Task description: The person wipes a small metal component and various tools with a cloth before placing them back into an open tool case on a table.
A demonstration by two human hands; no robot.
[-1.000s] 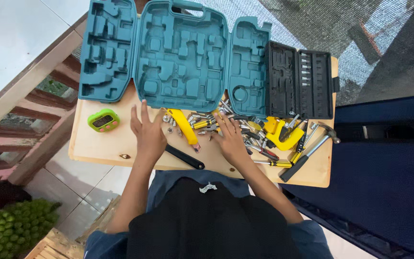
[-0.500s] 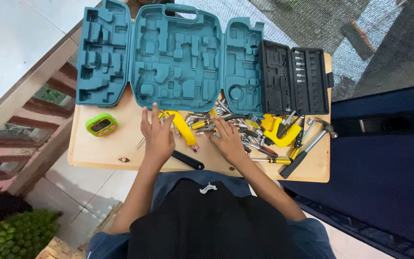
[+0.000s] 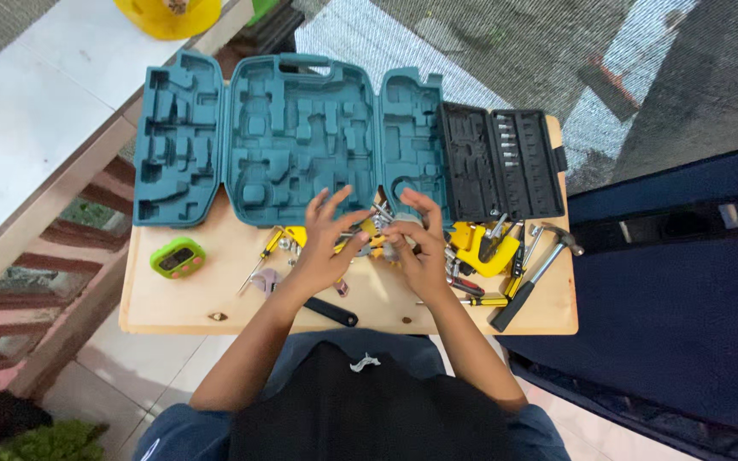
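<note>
A small pale wooden table [image 3: 172,299] stands on a tiled floor [image 3: 104,384], with a white ledge [image 3: 36,119] and a reddish railing [image 3: 61,256] to the left, dark mesh ground beyond and a navy blue surface [image 3: 685,324] to the right. On the table's far side lies an opened teal moulded tool case [image 3: 284,137], and touching its right edge an open black bit case [image 3: 501,162] with a row of bits. A green digital timer [image 3: 178,257] sits near the left edge. The left hand [image 3: 322,248] and the right hand [image 3: 420,248] are raised close together above a pile of loose tools [image 3: 471,256] just in front of the teal case, fingers spread and curled; a small metal piece seems pinched between their fingertips, but it is too small to tell what it is or which hand grips it. A hammer [image 3: 535,273], a yellow-handled screwdriver [image 3: 260,256] and a black-handled tool [image 3: 330,312] lie around the pile. A yellow object [image 3: 168,13] is cut off at the top edge.
</note>
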